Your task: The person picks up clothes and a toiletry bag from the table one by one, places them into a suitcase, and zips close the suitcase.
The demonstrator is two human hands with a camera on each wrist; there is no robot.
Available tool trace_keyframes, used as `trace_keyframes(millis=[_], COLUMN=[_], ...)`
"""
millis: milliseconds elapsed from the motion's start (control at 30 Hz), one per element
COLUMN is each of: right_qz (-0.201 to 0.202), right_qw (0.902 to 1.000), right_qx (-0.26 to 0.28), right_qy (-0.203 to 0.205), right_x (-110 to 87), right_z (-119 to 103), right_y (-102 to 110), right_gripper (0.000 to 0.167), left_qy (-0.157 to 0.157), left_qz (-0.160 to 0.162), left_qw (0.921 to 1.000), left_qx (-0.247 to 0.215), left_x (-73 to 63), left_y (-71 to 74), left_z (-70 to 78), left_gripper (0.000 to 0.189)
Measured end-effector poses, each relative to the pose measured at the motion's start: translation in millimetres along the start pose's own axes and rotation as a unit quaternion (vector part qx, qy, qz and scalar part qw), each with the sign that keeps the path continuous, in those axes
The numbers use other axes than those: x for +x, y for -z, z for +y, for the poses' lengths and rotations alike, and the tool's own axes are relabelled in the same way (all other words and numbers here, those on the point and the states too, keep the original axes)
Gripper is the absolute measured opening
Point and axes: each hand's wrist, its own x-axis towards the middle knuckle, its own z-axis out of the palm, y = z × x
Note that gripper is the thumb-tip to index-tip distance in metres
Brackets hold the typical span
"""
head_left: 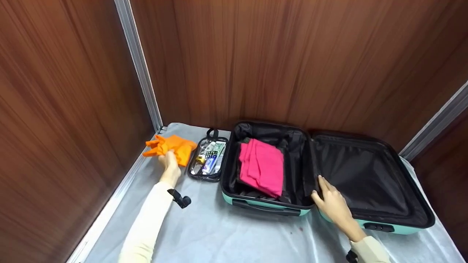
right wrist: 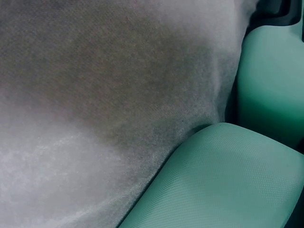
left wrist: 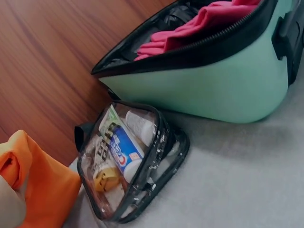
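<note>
Your left arm reaches forward, nearly straight, in its cream sleeve (head_left: 146, 226), and your left hand (head_left: 170, 166) has hold of a soft bright-orange cloth (head_left: 182, 145). The fabric hides most of your fingers, so you cannot tell exactly how tightly they close, but they are bunched into it. Your right arm angles in from the lower right, and your right hand (head_left: 333, 206) lies palm down on the suitcase's inner edge beside the hinge, fingers loosely extended and thumb apart, clasping nothing.

The orange cloth is at your left hand, its long axis running across you: narrow, finger-like folds point left, and a broader flat flap spreads right of your knuckles. You cannot tell whether it is lifted clear of the table (head_left: 256, 241), which is covered in pale grey fabric.

The mint-green hard-shell suitcase with black lining (head_left: 365, 171) stands open, its hinge line running away from you, one shell to the left of your right hand and the other extending to its right. Between your hands, a folded hot-pink cloth (head_left: 264, 166) lies in the left shell, its long axis pointing away from you and leaning left at the far end. Just right of your left hand is a clear, black-trimmed pouch (head_left: 206, 178), its loop at the far end; a blue-and-white toothpaste tube (left wrist: 122, 149) shows inside.
</note>
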Motion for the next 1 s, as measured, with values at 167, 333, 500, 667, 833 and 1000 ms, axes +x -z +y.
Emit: trace_keyframes(millis=[167, 333, 500, 667, 833, 1000], right_qz=[-0.006, -0.007, -0.005, -0.009, -0.018, -0.014], right_qw=[1.0000, 1.0000, 1.0000, 0.9999, 0.9996, 0.9997], right_qx=[0.000, 0.000, 0.001, 0.000, 0.000, -0.004], right_qy=[-0.005, -0.005, -0.006, -0.012, -0.021, -0.018], right_x=[0.3, 0.8, 0.3, -1.2, -1.2, 0.2], right_z=[0.0, 0.3, 0.8, 0.9, 0.2, 0.2], right_y=[-0.2, -0.3, -0.9, 0.1, 0.2, 0.4], right_gripper=[0.059, 0.060, 0.059, 0.060, 0.061, 0.061], left_qy=[0.014, 0.009, -0.012, -0.021, -0.013, 0.005], left_qz=[-0.002, -0.006, -0.014, -0.020, -0.036, -0.052], left_qw=[0.9999, 0.9998, 0.9998, 0.9994, 0.9990, 0.9985], left_qx=[-0.004, -0.014, -0.013, -0.020, -0.023, -0.015], left_x=[-0.1, -1.9, -7.2, -13.3, -18.9, -24.4], left_y=[-6.2, -11.1, -16.7, -25.6, -33.8, -41.1], left_z=[7.9, 14.8, 19.6, 20.6, 21.2, 22.8], left_gripper=[0.028, 0.034, 0.032, 0.027, 0.031, 0.031])
